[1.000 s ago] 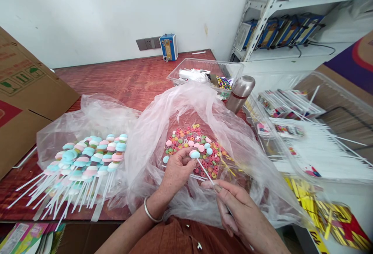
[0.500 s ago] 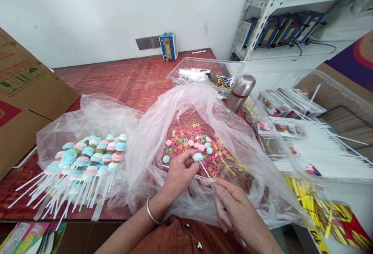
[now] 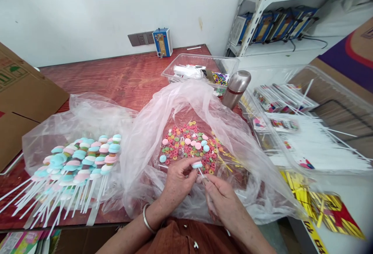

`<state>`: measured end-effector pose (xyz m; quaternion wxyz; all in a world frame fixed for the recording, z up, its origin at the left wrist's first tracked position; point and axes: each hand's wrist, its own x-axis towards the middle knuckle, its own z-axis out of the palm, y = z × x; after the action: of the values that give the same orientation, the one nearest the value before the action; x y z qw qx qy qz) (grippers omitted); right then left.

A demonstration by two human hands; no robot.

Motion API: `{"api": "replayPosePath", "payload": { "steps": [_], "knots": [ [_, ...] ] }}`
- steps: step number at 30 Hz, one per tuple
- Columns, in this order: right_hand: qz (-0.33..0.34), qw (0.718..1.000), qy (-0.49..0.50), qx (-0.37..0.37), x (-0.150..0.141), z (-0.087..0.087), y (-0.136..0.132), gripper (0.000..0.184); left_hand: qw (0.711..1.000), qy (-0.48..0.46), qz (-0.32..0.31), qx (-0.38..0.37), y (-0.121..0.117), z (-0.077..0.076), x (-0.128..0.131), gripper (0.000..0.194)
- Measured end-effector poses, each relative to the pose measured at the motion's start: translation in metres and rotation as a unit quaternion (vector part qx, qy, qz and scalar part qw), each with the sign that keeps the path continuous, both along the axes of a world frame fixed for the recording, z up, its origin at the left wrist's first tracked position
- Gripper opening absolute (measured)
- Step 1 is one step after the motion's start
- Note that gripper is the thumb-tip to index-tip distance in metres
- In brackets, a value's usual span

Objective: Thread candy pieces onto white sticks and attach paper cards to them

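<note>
My left hand (image 3: 180,178), with a bangle at the wrist, is closed in a pinch on a blue, white and pink marshmallow (image 3: 197,165). A thin white stick (image 3: 201,173) meets the marshmallow from below; my right hand (image 3: 223,197) is closed around it, its fingertips just under the candy. How deep the stick goes in is hidden. Beyond both hands, ring-shaped gummy candies (image 3: 182,145) and several loose pink and blue marshmallows (image 3: 198,145) lie in an opened clear plastic bag (image 3: 145,129). To the left is a pile of finished-looking marshmallow skewers (image 3: 78,164) with white sticks.
A steel flask (image 3: 236,89) stands behind the bag, beside a clear tray (image 3: 175,61) of small goods. On the right a clear bin (image 3: 291,160) holds many white sticks, with yellow twist ties (image 3: 303,195) in front. A cardboard box (image 3: 26,102) stands at left.
My right hand has moved up and left along the stick, closer to the marshmallow. My left hand keeps its pinch, slightly lower in view. The whole view has shifted a little.
</note>
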<state>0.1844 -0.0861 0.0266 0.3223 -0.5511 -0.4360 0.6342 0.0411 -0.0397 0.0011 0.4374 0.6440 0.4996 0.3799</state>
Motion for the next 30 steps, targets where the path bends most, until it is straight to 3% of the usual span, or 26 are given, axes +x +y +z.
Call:
{"api": "replayPosePath", "payload": {
  "steps": [3,6,10,13,16,23,26,30],
  "knots": [
    [0.005,0.992,-0.084,0.098,-0.002,-0.01,0.003,0.032,0.996,0.029,-0.063,0.061,-0.008,0.001,-0.004,0.046],
    [0.026,0.967,-0.193,0.164,0.003,-0.019,0.003,0.031,0.99,0.049,-0.118,0.06,-0.015,0.002,-0.007,0.06],
    [0.018,0.914,-0.37,0.167,0.024,-0.018,0.004,0.037,0.991,0.105,-0.067,0.037,-0.008,0.002,-0.008,0.056],
    [0.021,0.857,-0.496,0.137,0.043,-0.01,0.003,0.032,0.979,0.174,-0.023,0.105,0.009,0.0,-0.008,0.038],
    [0.072,0.823,-0.556,0.085,0.054,-0.003,-0.001,0.026,0.959,0.238,-0.027,0.15,0.026,-0.002,-0.009,0.025],
    [0.126,0.825,-0.549,0.048,0.052,0.003,-0.009,0.025,0.929,0.313,-0.108,0.162,0.029,-0.008,-0.001,0.012],
    [0.136,0.827,-0.544,0.033,0.051,0.005,-0.01,0.024,0.917,0.356,-0.098,0.151,0.028,-0.01,-0.003,0.009],
    [0.151,0.83,-0.536,0.03,0.051,0.007,-0.013,0.023,0.922,0.357,-0.067,0.134,0.029,-0.01,-0.009,0.007]
  ]
}}
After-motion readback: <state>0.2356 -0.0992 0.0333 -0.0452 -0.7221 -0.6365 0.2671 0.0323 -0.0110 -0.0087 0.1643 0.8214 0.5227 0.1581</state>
